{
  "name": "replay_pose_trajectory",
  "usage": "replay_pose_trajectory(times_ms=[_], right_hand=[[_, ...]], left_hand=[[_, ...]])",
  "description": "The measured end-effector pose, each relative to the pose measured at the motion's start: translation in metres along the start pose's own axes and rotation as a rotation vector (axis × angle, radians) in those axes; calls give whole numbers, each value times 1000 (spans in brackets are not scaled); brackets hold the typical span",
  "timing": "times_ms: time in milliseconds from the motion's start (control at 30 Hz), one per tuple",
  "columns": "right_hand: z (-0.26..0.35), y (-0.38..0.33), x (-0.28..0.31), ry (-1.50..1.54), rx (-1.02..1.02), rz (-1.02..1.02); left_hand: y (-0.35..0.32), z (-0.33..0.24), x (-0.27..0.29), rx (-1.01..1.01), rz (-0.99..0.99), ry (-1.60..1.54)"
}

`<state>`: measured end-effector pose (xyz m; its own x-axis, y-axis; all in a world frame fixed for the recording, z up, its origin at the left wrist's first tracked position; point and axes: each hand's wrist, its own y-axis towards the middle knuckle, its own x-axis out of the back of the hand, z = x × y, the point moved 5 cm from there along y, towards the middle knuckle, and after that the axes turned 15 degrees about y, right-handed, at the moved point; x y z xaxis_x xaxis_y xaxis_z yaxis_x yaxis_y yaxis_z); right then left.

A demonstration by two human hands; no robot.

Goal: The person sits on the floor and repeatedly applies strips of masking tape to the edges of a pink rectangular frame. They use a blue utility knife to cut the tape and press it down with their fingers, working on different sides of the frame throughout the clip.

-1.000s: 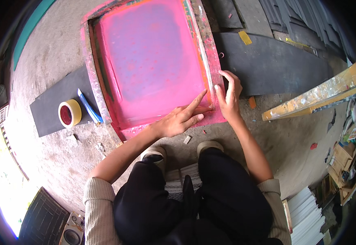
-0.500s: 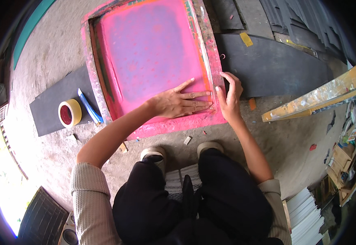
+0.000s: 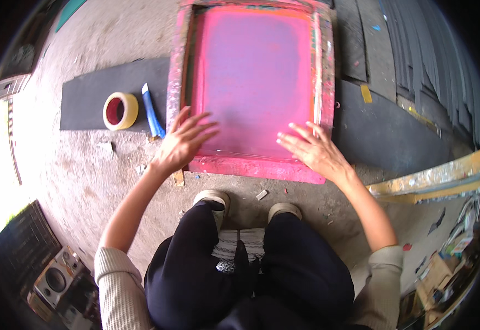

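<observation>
A pink-stained screen printing frame [image 3: 262,169] lies in front of me, its mesh [image 3: 256,77] purple in the middle and pink around the edges. Over its near left corner my left hand [image 3: 182,142] is spread, fingers apart and holding nothing. My right hand [image 3: 317,151] is spread over the near right corner, also with nothing in it. Whether the fingers touch the mesh or hover just above it I cannot tell. Left of the frame, a roll of masking tape [image 3: 131,111] and a blue cutter knife [image 3: 151,113] rest on a dark sheet [image 3: 86,104].
Another dark sheet [image 3: 383,121] lies to the right, with a yellow tape piece [image 3: 366,93] at its edge. A paint-spattered wooden board [image 3: 432,177] juts in at the right. Dark strips [image 3: 432,60] are stacked at the far right. A speaker [image 3: 56,279] stands at lower left.
My left hand has left the near right corner of the mesh for the near left corner. My right hand has come off the right edge, over the mesh. The view has shifted.
</observation>
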<state>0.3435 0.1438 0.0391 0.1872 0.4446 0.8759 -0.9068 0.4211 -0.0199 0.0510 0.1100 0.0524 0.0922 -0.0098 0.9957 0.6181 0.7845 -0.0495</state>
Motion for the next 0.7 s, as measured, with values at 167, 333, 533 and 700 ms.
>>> replay_pose_trajectory(times_ms=[167, 333, 533, 700], right_hand=[[7, 30, -11, -220, 355, 424], [17, 70, -30, -2, 437, 389], [43, 141, -67, 141, 573, 216], [65, 182, -79, 149, 690, 144]], left_hand=[[-81, 2, -16, 968, -176, -320], [-94, -4, -37, 1065, -349, -691], [-90, -5, -39, 1080, -324, -607], [-88, -6, -41, 1063, -339, -570]])
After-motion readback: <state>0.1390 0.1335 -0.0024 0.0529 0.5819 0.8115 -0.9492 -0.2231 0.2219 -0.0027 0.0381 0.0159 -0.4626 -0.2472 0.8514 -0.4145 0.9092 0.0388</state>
